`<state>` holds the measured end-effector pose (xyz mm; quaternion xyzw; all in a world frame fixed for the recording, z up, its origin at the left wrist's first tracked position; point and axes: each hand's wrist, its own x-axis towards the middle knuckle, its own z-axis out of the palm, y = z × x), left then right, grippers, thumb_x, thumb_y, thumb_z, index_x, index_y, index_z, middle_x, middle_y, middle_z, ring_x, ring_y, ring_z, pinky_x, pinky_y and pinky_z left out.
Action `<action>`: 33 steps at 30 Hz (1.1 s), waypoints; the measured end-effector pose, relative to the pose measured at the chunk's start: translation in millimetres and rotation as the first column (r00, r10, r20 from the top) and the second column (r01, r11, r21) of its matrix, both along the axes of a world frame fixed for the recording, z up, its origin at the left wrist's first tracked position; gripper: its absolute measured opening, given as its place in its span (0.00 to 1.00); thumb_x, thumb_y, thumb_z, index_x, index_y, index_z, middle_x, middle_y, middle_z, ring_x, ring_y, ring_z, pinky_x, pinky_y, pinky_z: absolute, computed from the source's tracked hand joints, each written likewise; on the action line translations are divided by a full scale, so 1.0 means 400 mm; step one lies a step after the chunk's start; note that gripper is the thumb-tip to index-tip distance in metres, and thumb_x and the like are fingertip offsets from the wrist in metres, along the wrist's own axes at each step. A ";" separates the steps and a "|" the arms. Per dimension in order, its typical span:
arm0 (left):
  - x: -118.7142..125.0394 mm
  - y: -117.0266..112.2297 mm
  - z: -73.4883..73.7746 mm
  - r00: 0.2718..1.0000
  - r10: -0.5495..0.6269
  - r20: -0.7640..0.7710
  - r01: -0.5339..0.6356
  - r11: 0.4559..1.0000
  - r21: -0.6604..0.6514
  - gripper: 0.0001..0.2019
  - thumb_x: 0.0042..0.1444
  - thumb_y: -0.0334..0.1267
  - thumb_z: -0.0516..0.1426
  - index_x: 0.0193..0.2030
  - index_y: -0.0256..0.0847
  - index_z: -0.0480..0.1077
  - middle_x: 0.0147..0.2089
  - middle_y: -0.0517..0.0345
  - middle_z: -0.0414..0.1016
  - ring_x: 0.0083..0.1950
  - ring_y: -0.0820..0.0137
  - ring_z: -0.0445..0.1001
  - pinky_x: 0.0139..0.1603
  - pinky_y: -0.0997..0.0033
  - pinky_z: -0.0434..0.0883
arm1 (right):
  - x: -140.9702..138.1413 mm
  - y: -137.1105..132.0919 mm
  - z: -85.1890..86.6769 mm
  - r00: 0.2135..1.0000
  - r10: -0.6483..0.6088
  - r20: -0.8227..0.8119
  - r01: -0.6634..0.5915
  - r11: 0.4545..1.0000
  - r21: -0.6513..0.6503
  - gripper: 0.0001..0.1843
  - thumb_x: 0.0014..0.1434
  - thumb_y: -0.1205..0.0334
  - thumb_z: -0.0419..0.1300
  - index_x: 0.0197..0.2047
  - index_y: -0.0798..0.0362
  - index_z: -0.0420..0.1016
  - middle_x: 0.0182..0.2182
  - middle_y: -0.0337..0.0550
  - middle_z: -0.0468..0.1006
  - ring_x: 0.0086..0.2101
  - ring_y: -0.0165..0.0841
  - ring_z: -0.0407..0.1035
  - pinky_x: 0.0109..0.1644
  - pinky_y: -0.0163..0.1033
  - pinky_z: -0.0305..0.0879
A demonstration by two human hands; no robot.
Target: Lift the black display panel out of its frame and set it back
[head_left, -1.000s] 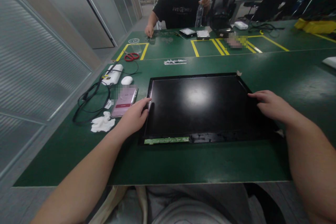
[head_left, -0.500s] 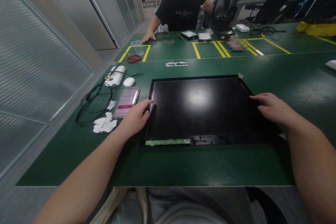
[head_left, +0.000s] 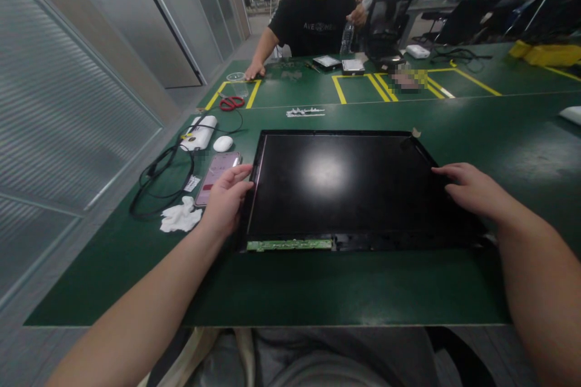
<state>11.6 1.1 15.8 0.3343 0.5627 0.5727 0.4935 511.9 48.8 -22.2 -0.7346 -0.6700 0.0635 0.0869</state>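
Observation:
A black display panel (head_left: 354,193) in a thin frame lies in front of me, with a strip of green circuit board (head_left: 290,245) along its near left edge. My left hand (head_left: 229,196) is closed on the panel's left edge, fingers at the rim and thumb beside them. That side looks slightly raised, with a dark gap under it. At the right edge, my right hand (head_left: 467,184) pinches the frame, index finger stretched along the rim. Part of the right thumb's contact is hidden.
Left of the panel are a phone (head_left: 222,166), crumpled tissue (head_left: 181,215), a white case (head_left: 223,144), a power bank (head_left: 200,133), black cable (head_left: 136,193) and red scissors (head_left: 232,103). Across the green table (head_left: 345,290) a person (head_left: 318,18) holds a bottle (head_left: 347,37).
My left hand has shifted left and taken hold of the panel's left edge, which has risen and moved slightly left. My right hand has barely moved.

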 end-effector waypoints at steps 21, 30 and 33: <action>0.015 0.010 0.000 0.956 0.081 0.283 -0.033 0.985 -0.172 0.24 0.52 0.21 0.60 0.54 0.43 0.67 0.25 0.67 0.76 0.17 0.70 0.73 0.16 0.76 0.70 | -0.007 -0.001 0.007 0.999 0.046 -0.013 -0.046 0.999 -0.004 0.29 0.53 0.65 0.54 0.57 0.58 0.80 0.55 0.60 0.77 0.60 0.49 0.71 0.69 0.56 0.64; 0.019 0.008 -0.004 0.974 0.045 0.220 -0.009 0.987 -0.162 0.29 0.43 0.20 0.66 0.52 0.45 0.68 0.31 0.67 0.80 0.20 0.70 0.76 0.15 0.76 0.69 | 0.006 0.003 -0.007 0.998 0.069 -0.005 -0.069 0.998 -0.001 0.29 0.54 0.65 0.54 0.58 0.60 0.79 0.56 0.61 0.76 0.60 0.48 0.70 0.70 0.54 0.63; 0.014 0.009 -0.010 0.983 0.015 0.184 0.014 0.988 -0.156 0.31 0.40 0.21 0.69 0.52 0.44 0.69 0.32 0.67 0.80 0.21 0.71 0.76 0.18 0.76 0.72 | 0.004 0.003 -0.009 0.998 0.059 0.002 -0.059 0.998 -0.007 0.31 0.54 0.65 0.54 0.60 0.61 0.78 0.57 0.62 0.76 0.60 0.48 0.70 0.71 0.52 0.62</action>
